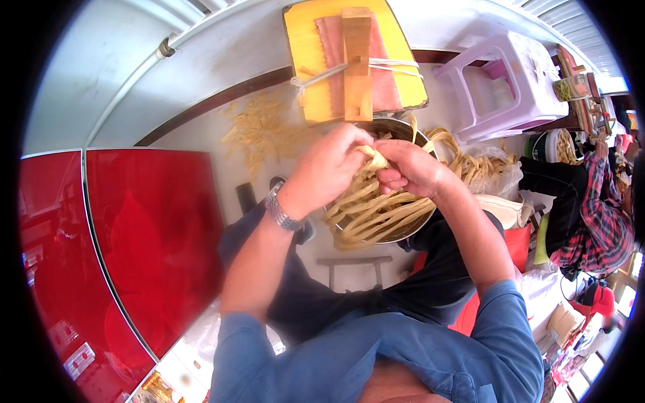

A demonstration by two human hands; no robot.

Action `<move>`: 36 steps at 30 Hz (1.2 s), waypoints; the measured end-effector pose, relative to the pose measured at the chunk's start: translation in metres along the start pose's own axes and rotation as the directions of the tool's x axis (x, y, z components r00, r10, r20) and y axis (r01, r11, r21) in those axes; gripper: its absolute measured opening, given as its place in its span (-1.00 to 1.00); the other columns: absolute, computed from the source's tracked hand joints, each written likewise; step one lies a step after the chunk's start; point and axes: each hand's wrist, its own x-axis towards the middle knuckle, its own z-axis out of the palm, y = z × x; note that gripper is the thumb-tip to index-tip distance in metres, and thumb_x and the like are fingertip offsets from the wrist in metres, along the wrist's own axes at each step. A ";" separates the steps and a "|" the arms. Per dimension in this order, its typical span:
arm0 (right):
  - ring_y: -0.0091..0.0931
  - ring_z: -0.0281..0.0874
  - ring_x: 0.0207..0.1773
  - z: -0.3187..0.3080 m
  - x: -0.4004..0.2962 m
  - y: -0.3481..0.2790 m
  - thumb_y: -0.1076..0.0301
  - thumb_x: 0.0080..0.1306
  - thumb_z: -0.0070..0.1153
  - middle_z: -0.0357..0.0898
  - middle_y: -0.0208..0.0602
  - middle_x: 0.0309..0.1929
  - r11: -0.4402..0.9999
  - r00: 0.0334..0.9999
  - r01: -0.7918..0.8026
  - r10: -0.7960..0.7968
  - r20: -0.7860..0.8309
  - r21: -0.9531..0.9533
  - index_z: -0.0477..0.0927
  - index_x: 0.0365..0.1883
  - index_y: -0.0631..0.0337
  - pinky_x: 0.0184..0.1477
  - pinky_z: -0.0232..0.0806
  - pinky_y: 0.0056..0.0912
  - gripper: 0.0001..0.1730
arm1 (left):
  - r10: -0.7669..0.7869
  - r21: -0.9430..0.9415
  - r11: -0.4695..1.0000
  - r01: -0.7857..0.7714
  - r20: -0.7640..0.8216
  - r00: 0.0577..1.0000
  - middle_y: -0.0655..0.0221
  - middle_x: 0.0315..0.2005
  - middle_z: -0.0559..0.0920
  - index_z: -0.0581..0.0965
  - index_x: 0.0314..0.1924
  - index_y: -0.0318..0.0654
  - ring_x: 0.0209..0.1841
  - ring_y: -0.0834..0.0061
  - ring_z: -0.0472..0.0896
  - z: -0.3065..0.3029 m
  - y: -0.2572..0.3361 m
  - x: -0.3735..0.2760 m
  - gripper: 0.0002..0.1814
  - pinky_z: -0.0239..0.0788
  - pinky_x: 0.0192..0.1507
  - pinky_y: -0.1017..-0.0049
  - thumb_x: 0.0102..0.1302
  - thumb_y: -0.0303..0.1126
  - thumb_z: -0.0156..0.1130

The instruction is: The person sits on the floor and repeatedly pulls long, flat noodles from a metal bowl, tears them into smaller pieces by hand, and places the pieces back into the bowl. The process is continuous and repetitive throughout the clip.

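Observation:
In front of my body, my left hand (335, 163) and my right hand (413, 166) meet at a knot-like twist of pale yellow strips (374, 159). Fingers of both hands pinch it from opposite sides. Long flat strands (385, 214), apparently plant fibre, fan out below the hands. They lie across a round metal basin (399, 129) between my legs, hiding much of its inside. A metal watch (282, 211) is on my left wrist.
Beyond the basin, a wooden block (357, 70) is tied with white cord over pink cloth on a yellow board (307, 50). Scraps (262, 126) litter the floor. A lilac plastic stool (534, 95) and strip pile (484, 169) are at right. Another person (594, 211) sits there. Red cabinets (156, 242) stand left.

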 end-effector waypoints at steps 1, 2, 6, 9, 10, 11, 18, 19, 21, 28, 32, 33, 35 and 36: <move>-0.66 0.09 -0.58 0.002 0.001 0.000 0.12 0.56 -0.16 0.16 -0.62 -0.60 1.000 1.000 -0.022 0.022 0.018 0.008 0.51 -0.13 0.10 -0.34 0.26 -0.45 -0.71 | -0.110 -0.057 0.992 0.114 0.071 0.991 0.39 -0.16 0.63 0.52 -0.04 -0.29 -0.08 0.51 0.60 -0.002 0.003 -0.001 -0.87 0.45 -0.01 0.49 0.43 -0.53 0.15; -0.70 0.05 -0.59 0.006 -0.003 0.003 0.03 0.54 -0.07 0.13 -0.66 -0.59 0.999 0.995 -0.018 0.014 -0.095 -0.042 0.50 -0.15 0.07 -0.45 0.15 -0.54 -0.70 | -0.174 -0.122 0.975 0.183 0.085 0.981 0.39 -0.15 0.63 0.53 -0.02 -0.29 -0.08 0.53 0.59 -0.003 0.003 0.000 -0.85 0.44 0.01 0.50 0.44 -0.52 0.14; -0.79 0.07 -0.57 0.015 -0.012 -0.008 -0.05 0.46 0.16 0.26 -0.72 -0.56 0.957 0.978 0.139 -0.173 -0.115 -0.256 0.56 -0.19 0.09 -0.56 -0.05 -0.66 -0.63 | -0.313 -0.469 0.812 0.347 0.152 0.938 0.43 -0.12 0.63 0.53 0.07 -0.33 -0.07 0.60 0.57 -0.009 0.001 0.000 -0.78 0.42 0.04 0.52 0.47 -0.50 0.14; -0.82 0.07 -0.59 0.019 -0.012 -0.010 0.03 0.48 0.16 0.34 -0.73 -0.56 0.890 0.921 0.280 -0.355 -0.161 -0.359 0.62 -0.18 0.12 -0.57 -0.06 -0.65 -0.68 | -0.379 -0.757 0.537 0.372 0.178 0.908 0.43 -0.11 0.59 0.49 0.18 -0.34 -0.12 0.62 0.56 -0.011 0.008 0.001 -0.69 0.44 0.01 0.53 0.47 -0.50 0.15; -0.82 0.06 -0.62 0.015 -0.012 -0.009 0.09 0.49 0.16 0.37 -0.74 -0.57 0.889 0.914 0.297 -0.370 -0.164 -0.348 0.64 -0.15 0.12 -0.58 -0.09 -0.66 -0.72 | -0.392 -0.781 0.506 0.365 0.169 0.904 0.43 -0.12 0.58 0.49 0.15 -0.33 -0.13 0.62 0.55 -0.011 0.010 0.001 -0.71 0.44 0.00 0.53 0.47 -0.49 0.16; -0.82 0.05 -0.62 0.016 -0.012 -0.009 0.10 0.49 0.15 0.34 -0.74 -0.58 0.903 0.923 0.298 -0.355 -0.148 -0.308 0.63 -0.15 0.11 -0.58 -0.10 -0.66 -0.74 | -0.406 -0.804 0.474 0.358 0.161 0.900 0.43 -0.13 0.58 0.49 0.13 -0.32 -0.14 0.63 0.55 -0.011 0.011 0.002 -0.73 0.45 -0.01 0.53 0.46 -0.48 0.17; -0.78 -0.04 -0.62 0.005 -0.015 -0.012 0.02 0.57 -0.05 0.10 -0.72 -0.62 0.978 0.982 0.184 -0.187 0.030 0.097 0.49 -0.20 0.00 -0.58 -0.16 -0.61 -0.72 | -0.295 -0.372 0.877 0.305 0.084 0.952 0.50 -0.30 0.50 0.46 -0.10 -0.27 -0.30 0.73 0.46 -0.005 0.009 -0.008 -0.82 0.35 -0.25 0.63 0.47 -0.34 0.22; -0.77 -0.05 -0.62 0.005 -0.015 -0.012 0.00 0.58 -0.10 0.08 -0.71 -0.62 0.984 0.988 0.146 -0.150 0.023 0.104 0.46 -0.21 -0.01 -0.58 -0.17 -0.60 -0.70 | -0.261 -0.489 0.826 0.282 0.112 0.959 0.52 -0.33 0.49 0.47 -0.09 -0.27 -0.33 0.74 0.44 0.000 0.009 -0.011 -0.81 0.33 -0.29 0.64 0.48 -0.33 0.22; -0.76 -0.01 -0.59 0.015 -0.016 -0.011 -0.05 0.58 -0.14 0.12 -0.68 -0.60 0.984 0.983 0.159 -0.166 -0.084 -0.087 0.45 -0.23 0.00 -0.57 -0.14 -0.60 -0.65 | -0.250 -0.510 0.817 0.269 0.108 0.962 0.52 -0.37 0.51 0.49 -0.11 -0.29 -0.33 0.72 0.46 0.002 0.008 -0.011 -0.77 0.34 -0.28 0.60 0.48 -0.26 0.22; -0.73 0.11 -0.50 0.019 -0.017 -0.017 -0.18 0.55 -0.13 0.26 -0.61 -0.51 0.901 0.940 0.169 -0.270 -0.211 -0.400 0.45 -0.24 0.07 -0.49 0.03 -0.61 -0.52 | -0.342 -0.348 0.889 0.298 -0.073 0.937 0.63 -0.50 0.43 0.52 -0.20 -0.23 -0.50 0.81 0.31 -0.009 0.013 -0.010 -0.81 0.20 -0.43 0.68 0.53 -0.27 0.17; -0.76 0.08 -0.52 0.006 -0.019 -0.019 0.03 0.54 0.03 0.24 -0.68 -0.53 0.790 0.912 0.261 -0.391 -0.127 -0.554 0.50 -0.20 0.08 -0.50 -0.02 -0.63 -0.70 | -0.410 -0.472 0.817 0.332 -0.071 0.909 0.64 -0.55 0.42 0.54 -0.21 -0.20 -0.52 0.82 0.30 -0.027 0.014 -0.012 -0.82 0.17 -0.43 0.70 0.53 -0.27 0.16; -0.78 0.04 -0.55 0.006 -0.017 -0.017 0.09 0.54 0.06 0.21 -0.73 -0.55 0.749 0.903 0.300 -0.424 -0.078 -0.591 0.50 -0.18 0.06 -0.53 -0.08 -0.64 -0.76 | -0.400 -0.456 0.825 0.333 -0.056 0.915 0.64 -0.55 0.42 0.54 -0.21 -0.20 -0.52 0.82 0.31 -0.029 0.012 -0.015 -0.82 0.18 -0.43 0.71 0.53 -0.27 0.17; -0.76 0.22 -0.40 0.008 -0.020 -0.020 0.20 0.49 0.16 0.37 -0.64 -0.47 0.777 0.904 0.256 -0.404 -0.143 -0.576 0.54 -0.23 0.15 -0.38 0.15 -0.60 -0.79 | -0.366 -0.356 0.877 0.323 -0.059 0.929 0.56 -0.46 0.52 0.56 -0.15 -0.27 -0.42 0.70 0.45 -0.032 0.006 -0.016 -0.78 0.31 -0.34 0.59 0.49 -0.24 0.21; -0.78 0.19 -0.45 0.008 -0.017 -0.018 0.21 0.50 0.16 0.35 -0.67 -0.49 0.734 0.882 0.262 -0.445 -0.153 -0.626 0.54 -0.22 0.12 -0.43 0.10 -0.62 -0.81 | -0.346 -0.303 0.900 0.314 -0.058 0.936 0.51 -0.41 0.57 0.56 -0.11 -0.30 -0.37 0.64 0.52 -0.033 0.004 -0.015 -0.75 0.38 -0.29 0.52 0.47 -0.23 0.23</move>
